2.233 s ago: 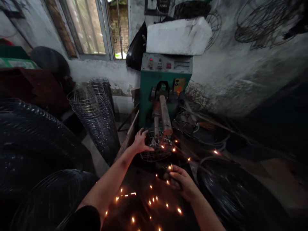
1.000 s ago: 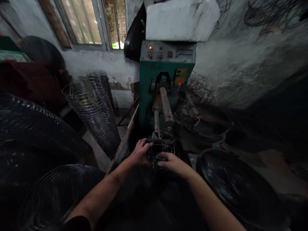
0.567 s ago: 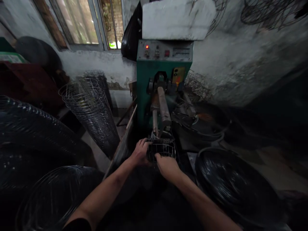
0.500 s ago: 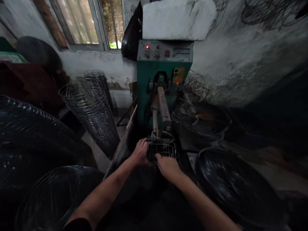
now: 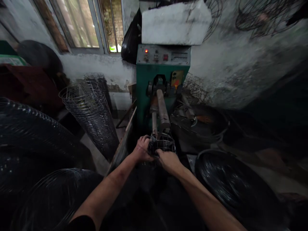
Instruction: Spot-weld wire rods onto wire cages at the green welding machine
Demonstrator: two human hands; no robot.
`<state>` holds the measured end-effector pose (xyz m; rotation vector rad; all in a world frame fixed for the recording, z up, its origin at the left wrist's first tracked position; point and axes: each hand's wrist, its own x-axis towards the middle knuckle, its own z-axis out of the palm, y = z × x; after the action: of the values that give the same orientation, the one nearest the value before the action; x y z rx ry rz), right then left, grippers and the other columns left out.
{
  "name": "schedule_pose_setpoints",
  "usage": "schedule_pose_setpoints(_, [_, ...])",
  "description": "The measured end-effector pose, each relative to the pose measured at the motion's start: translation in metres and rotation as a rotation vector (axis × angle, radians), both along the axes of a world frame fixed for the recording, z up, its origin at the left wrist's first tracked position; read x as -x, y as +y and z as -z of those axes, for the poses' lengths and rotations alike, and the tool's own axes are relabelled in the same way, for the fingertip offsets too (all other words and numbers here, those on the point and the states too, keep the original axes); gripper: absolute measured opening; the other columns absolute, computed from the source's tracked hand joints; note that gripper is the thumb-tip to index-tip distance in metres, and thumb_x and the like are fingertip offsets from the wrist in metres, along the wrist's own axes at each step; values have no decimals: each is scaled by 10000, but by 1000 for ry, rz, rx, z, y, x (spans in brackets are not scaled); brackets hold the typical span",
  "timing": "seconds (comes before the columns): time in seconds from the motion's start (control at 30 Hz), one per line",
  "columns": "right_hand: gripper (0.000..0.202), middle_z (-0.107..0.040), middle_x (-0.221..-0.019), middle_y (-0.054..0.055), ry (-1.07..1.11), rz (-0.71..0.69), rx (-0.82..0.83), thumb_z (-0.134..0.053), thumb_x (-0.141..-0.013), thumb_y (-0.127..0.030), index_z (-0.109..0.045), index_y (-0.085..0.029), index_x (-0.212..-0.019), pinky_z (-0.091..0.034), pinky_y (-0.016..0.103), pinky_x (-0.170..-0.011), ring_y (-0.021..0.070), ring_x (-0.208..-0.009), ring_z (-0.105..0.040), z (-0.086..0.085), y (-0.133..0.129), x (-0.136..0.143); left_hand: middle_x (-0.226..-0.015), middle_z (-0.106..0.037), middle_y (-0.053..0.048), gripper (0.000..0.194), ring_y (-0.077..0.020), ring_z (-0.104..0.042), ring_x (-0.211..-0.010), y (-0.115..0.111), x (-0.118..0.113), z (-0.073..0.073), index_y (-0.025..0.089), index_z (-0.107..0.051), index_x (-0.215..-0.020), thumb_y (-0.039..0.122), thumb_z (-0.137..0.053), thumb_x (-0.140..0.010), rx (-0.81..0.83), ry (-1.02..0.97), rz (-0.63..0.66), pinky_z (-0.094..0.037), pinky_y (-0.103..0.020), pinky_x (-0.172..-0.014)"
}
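Observation:
A small wire basket (image 5: 166, 143) of dark metal is between my two hands, right at the lower end of the machine's arms. My left hand (image 5: 143, 149) grips its left side, fingers over the rim and thumb below. On the near side, my right hand (image 5: 168, 159) is closed on the wire, thumb toward the basket's middle. Just above the basket end the thick upper arm (image 5: 163, 110) and the thinner lower arm (image 5: 154, 123) of a green welding machine (image 5: 144, 72). The exact contact between wire and lower arm is too dark to make out.
Tall stacked wire cylinders (image 5: 90, 115) lean at the left. Dark bundles of wire rings (image 5: 36, 128) lie nearer on that side. At the right are a round black basin (image 5: 216, 128) and a coil of wire (image 5: 231, 179). A white block (image 5: 175, 24) tops the machine.
The basket has turned or tilted slightly in my hands, its wires showing at a different angle. Both hands keep their grip. The whole view has shifted a little.

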<state>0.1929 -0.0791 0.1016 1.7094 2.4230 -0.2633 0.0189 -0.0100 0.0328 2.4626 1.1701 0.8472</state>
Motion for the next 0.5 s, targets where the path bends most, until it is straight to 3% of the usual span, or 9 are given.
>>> schedule_pose_setpoints(0.23, [283,-737,-985,124,35,38,-8,-432,-964,-213,-565,-170,-1210,-480,312,-740,269,-899,-707,-3,3,-3,-1261,-537,-177,886,-405,-483,-1208,7,-4,7,172,-543,-1175,549,-836,-429,-4,23,-40,-426,-558,-1005])
schedule_pose_setpoints(0.4, [314,-731,-1018,107,104,114,-26,-488,-940,-211,-556,-186,-1246,-475,304,-759,261,-931,-696,-10,-6,-2,-1256,-550,-174,904,-413,-482,-1203,11,-4,1,179,-544,-1188,574,-845,-433,14,54,-41,-431,-563,-986])
schedule_pose_setpoints(0.5, [317,-719,-1077,118,184,182,-111,-442,-961,-216,-557,-175,-1254,-480,309,-818,247,-984,-681,-5,-13,-5,-1256,-549,-179,905,-419,-475,-1207,20,-6,-2,165,-554,-1175,578,-848,-426,4,54,-65,-422,-566,-1002])
